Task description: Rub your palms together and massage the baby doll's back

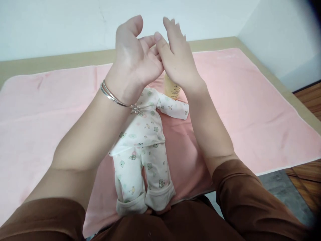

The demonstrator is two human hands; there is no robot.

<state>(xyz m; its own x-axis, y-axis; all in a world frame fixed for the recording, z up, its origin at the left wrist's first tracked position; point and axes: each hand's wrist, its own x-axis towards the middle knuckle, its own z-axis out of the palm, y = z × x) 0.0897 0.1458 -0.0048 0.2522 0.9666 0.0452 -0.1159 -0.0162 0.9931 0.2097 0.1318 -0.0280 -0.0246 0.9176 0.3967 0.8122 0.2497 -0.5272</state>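
My left hand [140, 60] is raised with its palm showing, thumb apart and fingers stretched towards the right. My right hand [179, 57] meets it, its thumb across the left fingers and its own fingers straight and spread. Neither holds anything. Beneath them lies a small, baby-doll-like figure in a white printed top [144, 124] and matching trousers [156, 167] with folded cuffs. One sleeve [173, 105] reaches out to the right; the head end is hidden behind my hands and left forearm. A yellowish bottle [172, 88] with dark print stands behind my right hand, its upper part covered.
A pink cloth [250, 110] with a pale edge covers most of the table [215, 43] and hangs over its front. White walls rise behind and at the right. Wood-patterned and grey flooring shows at the lower right. A bracelet [112, 97] circles my left wrist.
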